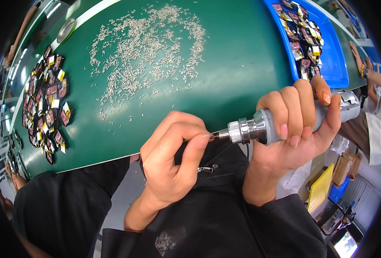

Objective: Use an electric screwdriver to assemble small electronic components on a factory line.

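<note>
My right hand (296, 120) is wrapped round a grey electric screwdriver (266, 124), held level above the table's near edge with its silver chuck to the left. At the chuck's end, the thumb and fingertips of my left hand (173, 155) pinch the thin dark screwdriver bit (215, 135). Those fingers cover the bit's tip, so whether a screw sits on it cannot be seen. Beyond my hands, many small pale pins or screws (145, 47) are strewn over the green table (238, 47).
A pile of small black electronic parts with silver and yellow pieces (48, 101) lies at the left. The blue tray (334, 56) at the far right holds more of them. A round tin (66, 30) stands at the far left. Other people's hands (373, 77) show near both edges.
</note>
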`<state>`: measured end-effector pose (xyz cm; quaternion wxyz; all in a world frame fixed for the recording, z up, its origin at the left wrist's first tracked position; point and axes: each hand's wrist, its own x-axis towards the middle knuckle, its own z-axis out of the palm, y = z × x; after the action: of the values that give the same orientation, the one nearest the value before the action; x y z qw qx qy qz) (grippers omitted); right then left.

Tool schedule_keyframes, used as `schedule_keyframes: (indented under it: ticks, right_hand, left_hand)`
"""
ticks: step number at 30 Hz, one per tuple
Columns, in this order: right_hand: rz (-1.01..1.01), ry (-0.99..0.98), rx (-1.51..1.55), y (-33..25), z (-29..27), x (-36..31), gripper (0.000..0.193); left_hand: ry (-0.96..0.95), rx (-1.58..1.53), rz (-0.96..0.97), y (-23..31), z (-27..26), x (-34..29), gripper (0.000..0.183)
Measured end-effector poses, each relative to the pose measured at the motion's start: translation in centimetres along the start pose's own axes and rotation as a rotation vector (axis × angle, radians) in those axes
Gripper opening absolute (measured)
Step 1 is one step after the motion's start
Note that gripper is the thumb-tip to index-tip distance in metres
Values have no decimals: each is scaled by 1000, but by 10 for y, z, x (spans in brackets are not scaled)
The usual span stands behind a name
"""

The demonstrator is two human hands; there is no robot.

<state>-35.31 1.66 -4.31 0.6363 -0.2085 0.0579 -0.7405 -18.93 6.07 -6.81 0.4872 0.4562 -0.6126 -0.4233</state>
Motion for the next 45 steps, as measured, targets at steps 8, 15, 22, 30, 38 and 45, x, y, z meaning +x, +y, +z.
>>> schedule_keyframes:
  ticks: [8, 15, 22, 30, 38, 45]
  right_hand:
    - [-104, 105, -76, -14, -12, 3, 22]
    - [-49, 292, 32, -11, -33, 3, 18]
    - [-23, 259, 22, -7, -43, 6, 18]
    - [-13, 292, 40, -7, -30, 0, 19]
    - [56, 260, 8, -10, -45, -2, 20]
    - [52, 172, -13, -16, -49, 11, 20]
  left_hand:
    - [127, 288, 199, 25, -31, 39, 13]
    - [-60, 551, 358, 50, -22, 162, 16]
    - [-56, 600, 244, -32, 39, 321, 30]
    - [15, 912, 180, -66, 91, 399, 41]
    - [-93, 1170, 476, -105, 75, 432, 26]
    - [-302, 767, 664, -39, 33, 326, 23]
